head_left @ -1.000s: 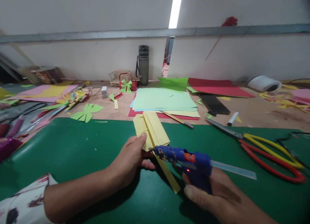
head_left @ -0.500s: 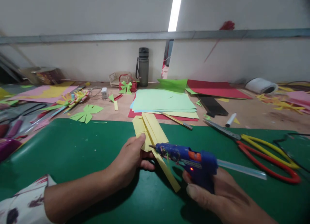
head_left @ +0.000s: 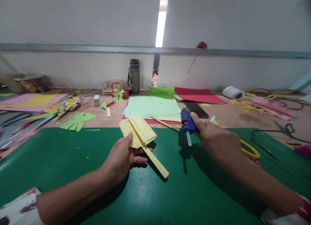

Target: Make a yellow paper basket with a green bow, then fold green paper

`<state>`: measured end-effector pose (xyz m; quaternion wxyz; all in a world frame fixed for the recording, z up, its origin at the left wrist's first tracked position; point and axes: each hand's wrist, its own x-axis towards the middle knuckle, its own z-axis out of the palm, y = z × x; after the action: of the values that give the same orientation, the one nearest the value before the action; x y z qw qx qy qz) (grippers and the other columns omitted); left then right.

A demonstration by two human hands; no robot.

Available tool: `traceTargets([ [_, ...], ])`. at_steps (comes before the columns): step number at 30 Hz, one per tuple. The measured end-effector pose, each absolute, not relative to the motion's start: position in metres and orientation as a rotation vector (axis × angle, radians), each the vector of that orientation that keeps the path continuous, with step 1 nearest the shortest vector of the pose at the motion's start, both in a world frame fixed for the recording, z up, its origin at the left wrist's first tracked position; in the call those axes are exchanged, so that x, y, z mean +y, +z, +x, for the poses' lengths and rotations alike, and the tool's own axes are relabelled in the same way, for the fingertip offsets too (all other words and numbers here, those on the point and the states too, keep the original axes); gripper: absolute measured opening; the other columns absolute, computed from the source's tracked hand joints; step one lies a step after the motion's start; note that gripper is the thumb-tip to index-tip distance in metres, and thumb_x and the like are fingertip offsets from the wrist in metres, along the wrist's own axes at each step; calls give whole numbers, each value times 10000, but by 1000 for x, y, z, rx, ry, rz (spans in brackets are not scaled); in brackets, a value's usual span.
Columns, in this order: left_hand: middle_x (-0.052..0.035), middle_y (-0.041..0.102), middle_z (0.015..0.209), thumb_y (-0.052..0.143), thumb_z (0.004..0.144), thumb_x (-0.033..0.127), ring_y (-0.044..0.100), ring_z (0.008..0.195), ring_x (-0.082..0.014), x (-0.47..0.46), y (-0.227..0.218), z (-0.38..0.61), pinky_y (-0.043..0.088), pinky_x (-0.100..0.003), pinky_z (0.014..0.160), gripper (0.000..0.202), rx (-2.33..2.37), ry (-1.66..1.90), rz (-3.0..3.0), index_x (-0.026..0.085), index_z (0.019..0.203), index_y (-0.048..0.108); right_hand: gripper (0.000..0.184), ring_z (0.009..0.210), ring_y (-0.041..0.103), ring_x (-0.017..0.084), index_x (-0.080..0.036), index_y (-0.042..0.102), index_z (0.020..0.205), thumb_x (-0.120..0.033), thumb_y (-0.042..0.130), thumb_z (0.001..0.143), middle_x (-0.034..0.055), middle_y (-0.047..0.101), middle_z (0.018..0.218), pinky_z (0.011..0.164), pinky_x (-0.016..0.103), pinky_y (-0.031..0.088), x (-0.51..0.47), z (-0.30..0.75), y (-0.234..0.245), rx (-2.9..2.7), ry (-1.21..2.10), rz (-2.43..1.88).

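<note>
My left hand (head_left: 123, 153) pinches a folded yellow paper piece (head_left: 143, 131) by its left side, thumb on top. A narrow yellow strip (head_left: 155, 161) runs out of it toward the lower right. Away to the right, my right hand (head_left: 211, 131) grips a blue glue gun (head_left: 187, 119), its nozzle pointing toward the back and a clear glue stick (head_left: 189, 138) poking out toward me. The gun is apart from the paper. Partly behind my right arm lie scissors (head_left: 251, 149), with only pieces of their yellow and red handles showing.
Light green sheets (head_left: 153, 106) are stacked behind the green mat (head_left: 92, 183), with a craft knife (head_left: 166, 124) at their front edge. A black phone (head_left: 198, 110), a grey bottle (head_left: 135, 77) and green paper cutouts (head_left: 77, 121) stand or lie farther back. A black cable (head_left: 269, 153) crosses the right side.
My right hand has drawn the glue gun off the paper, up and to the back right, turning its nozzle away. My left hand still holds the yellow paper. The view has shifted.
</note>
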<state>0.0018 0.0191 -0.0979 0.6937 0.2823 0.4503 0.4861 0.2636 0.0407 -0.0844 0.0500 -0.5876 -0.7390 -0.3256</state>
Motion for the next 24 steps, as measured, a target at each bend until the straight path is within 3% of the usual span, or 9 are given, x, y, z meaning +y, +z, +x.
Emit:
traceTargets([
  [5,-237,638,1108,304,968,233,706,794,-275,18,-85,-1,582,-311,507,377,904,1125,664,66,1273,450,561,718,644,288,-134,443,1359,19,344,829,156,648,865,510,319,398,52,267,-98,-2435,-1013,-1931],
  [11,-217,654,1066,293,977,270,702,798,-265,17,-78,-5,574,-305,514,389,845,1166,669,94,1286,451,384,978,596,347,-113,579,1210,-167,567,830,195,638,1083,804,466,449,39,255,-91,-2458,-744,-1612],
  [14,-213,640,1102,282,977,261,700,787,-255,15,-77,-4,571,-304,508,386,797,1155,631,101,1287,447,335,954,615,253,-150,590,1198,-192,533,871,124,671,1015,840,378,466,22,234,-81,-2440,-226,-1147],
  [18,-216,641,1085,267,978,263,697,777,-251,11,-78,-2,561,-296,511,386,768,1108,593,78,1236,485,234,734,632,150,-191,664,1077,-221,526,891,33,681,813,678,257,492,7,206,-78,-2296,560,-822],
  [21,-222,639,1090,262,977,260,695,752,-248,8,-80,1,556,-311,526,386,776,1105,575,71,1211,505,170,682,633,137,-188,723,881,-224,557,870,24,697,758,636,238,481,5,196,-84,-2152,822,-840],
  [24,-221,644,1082,262,977,270,691,735,-247,6,-81,5,557,-345,569,392,768,1113,562,73,1201,517,124,687,641,144,-200,742,807,-224,620,812,15,714,733,671,248,487,5,191,-89,-2013,1000,-923],
])
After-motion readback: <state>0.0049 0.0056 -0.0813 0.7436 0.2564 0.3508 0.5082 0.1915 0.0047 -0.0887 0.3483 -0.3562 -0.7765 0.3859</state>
